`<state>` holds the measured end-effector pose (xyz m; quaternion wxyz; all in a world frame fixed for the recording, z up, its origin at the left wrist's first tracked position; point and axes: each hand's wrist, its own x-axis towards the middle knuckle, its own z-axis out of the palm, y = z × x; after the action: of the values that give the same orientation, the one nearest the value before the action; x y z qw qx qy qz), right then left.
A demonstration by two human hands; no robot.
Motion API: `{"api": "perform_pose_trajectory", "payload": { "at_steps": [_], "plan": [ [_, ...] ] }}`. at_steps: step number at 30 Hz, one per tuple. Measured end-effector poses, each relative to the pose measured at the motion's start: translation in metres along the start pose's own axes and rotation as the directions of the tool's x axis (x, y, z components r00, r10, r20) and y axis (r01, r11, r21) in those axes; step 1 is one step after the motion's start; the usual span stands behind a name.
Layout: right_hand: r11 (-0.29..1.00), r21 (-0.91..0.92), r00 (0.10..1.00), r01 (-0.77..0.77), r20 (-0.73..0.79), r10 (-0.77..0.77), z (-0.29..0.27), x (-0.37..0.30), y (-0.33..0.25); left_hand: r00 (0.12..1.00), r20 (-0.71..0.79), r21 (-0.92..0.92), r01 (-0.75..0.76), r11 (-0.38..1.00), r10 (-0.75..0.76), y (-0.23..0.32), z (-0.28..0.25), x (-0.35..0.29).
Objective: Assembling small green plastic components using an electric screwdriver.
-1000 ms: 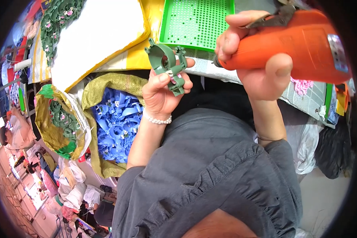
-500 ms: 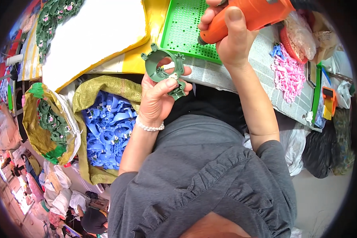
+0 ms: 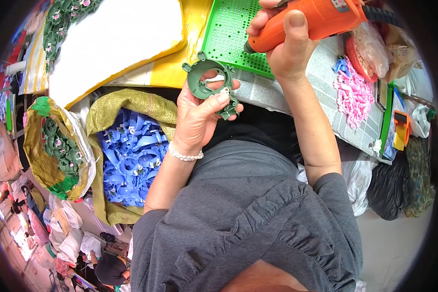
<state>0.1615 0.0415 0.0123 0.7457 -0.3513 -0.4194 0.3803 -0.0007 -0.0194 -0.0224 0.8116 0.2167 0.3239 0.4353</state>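
Observation:
My left hand (image 3: 199, 109) grips a dark green plastic ring-shaped part (image 3: 195, 80) with small tabs, its thumb pressed on a small whitish piece at the ring's lower side. My right hand (image 3: 291, 51) is wrapped round an orange electric screwdriver (image 3: 304, 24), whose dark tip points left and lies apart from the green part. Behind the tip is a bright green perforated tray (image 3: 228, 36). To the left of my left forearm, an olive woven sack (image 3: 102, 104) holds many blue plastic parts (image 3: 134, 155).
Further left stands a yellow sack (image 3: 34, 151) of green parts. A white sheet (image 3: 117, 39) over yellow sacking lies at back left, with green parts beside it. On the table's right are pink pieces (image 3: 353, 97), a red basket (image 3: 357, 58) and an orange-yellow tool (image 3: 401, 129).
My left hand has moved slightly right with the green part, which has turned a little. The screwdriver in my right hand has shifted slightly right.

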Motion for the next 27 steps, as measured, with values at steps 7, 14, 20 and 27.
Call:
{"api": "perform_pose_trajectory", "payload": {
  "at_steps": [7,14,20,27],
  "plan": [
    [0.998,0.032,0.999,-0.047,-0.016,0.048,-0.003,0.0,0.003,0.998,0.062,0.042,-0.015,0.999,0.013,-0.003,0.0,-0.001],
    [1.0,0.005,1.0,0.015,-0.003,-0.015,-0.003,0.0,-0.005,1.0,0.022,0.097,-0.019,0.995,0.017,-0.004,0.006,-0.004],
    [0.998,0.003,0.996,0.067,0.054,-0.067,0.0,-0.006,-0.027,0.995,0.001,0.208,-0.101,0.973,0.103,-0.012,0.004,-0.004],
    [0.959,0.284,0.846,0.014,0.508,-0.163,-0.018,-0.008,-0.064,0.993,0.003,0.224,-0.12,0.967,0.122,-0.015,0.011,-0.002]
  ]
}}
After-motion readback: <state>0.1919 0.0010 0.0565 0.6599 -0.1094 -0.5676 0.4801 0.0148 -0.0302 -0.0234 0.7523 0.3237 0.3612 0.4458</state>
